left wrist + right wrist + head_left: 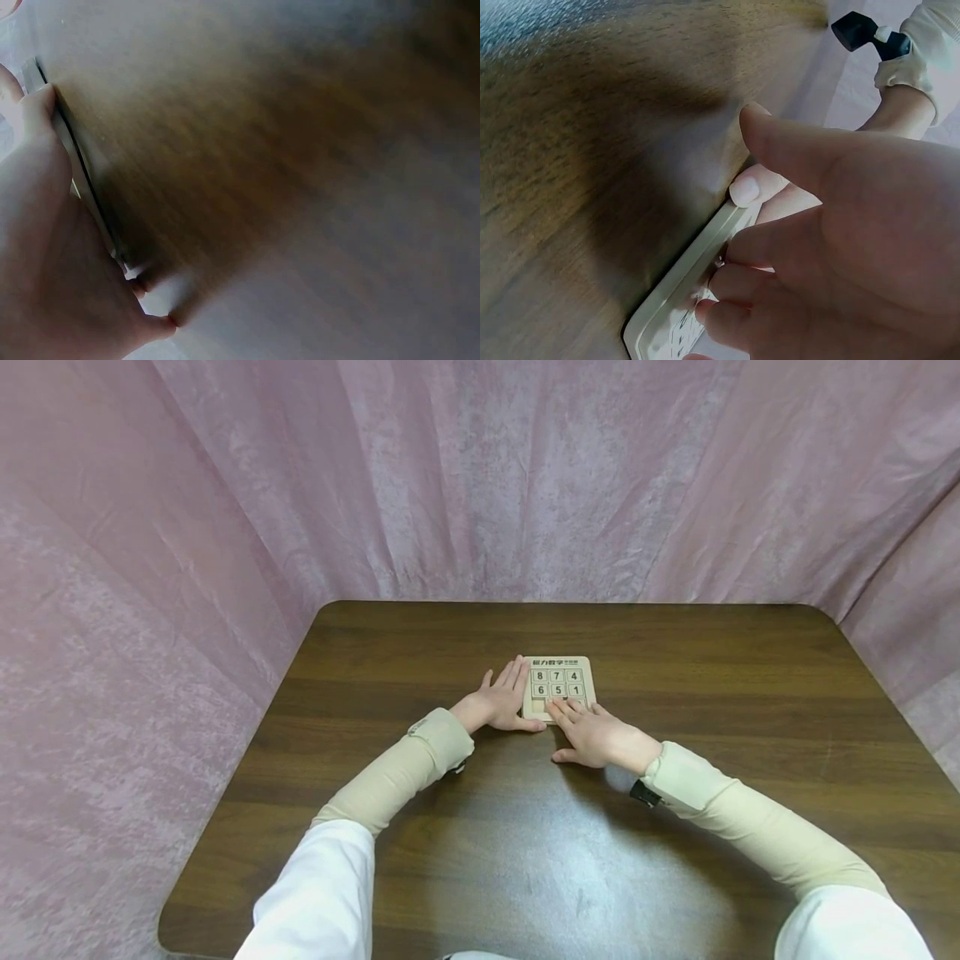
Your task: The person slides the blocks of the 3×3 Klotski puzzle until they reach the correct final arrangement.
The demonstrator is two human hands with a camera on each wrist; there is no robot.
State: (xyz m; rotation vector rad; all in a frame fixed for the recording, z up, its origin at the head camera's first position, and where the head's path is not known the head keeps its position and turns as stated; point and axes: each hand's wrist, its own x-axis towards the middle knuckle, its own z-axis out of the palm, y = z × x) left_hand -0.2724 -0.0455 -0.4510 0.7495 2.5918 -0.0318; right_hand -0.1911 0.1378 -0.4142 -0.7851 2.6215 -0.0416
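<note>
A pale square number-slide puzzle lies flat on the brown table, dark lettering along its far edge. Its visible tiles read 8, 7, 4 in the far row and 6, 5, 1 in the middle row. In the near row, the left slot is vacant; fingers cover the rest. My left hand lies along the puzzle's left side with straight fingers, its thumb at the near left corner. My right hand reaches over the near edge, fingertips on the near-row tiles, thumb off the board. In the right wrist view, the puzzle's rim passes beneath those fingers.
The wood-grain table has rounded corners and spreads around the puzzle on all sides. Pink curtains hang behind it and down the left and right. Light glares off the table's near middle. A dark strap piece sits at the right wrist.
</note>
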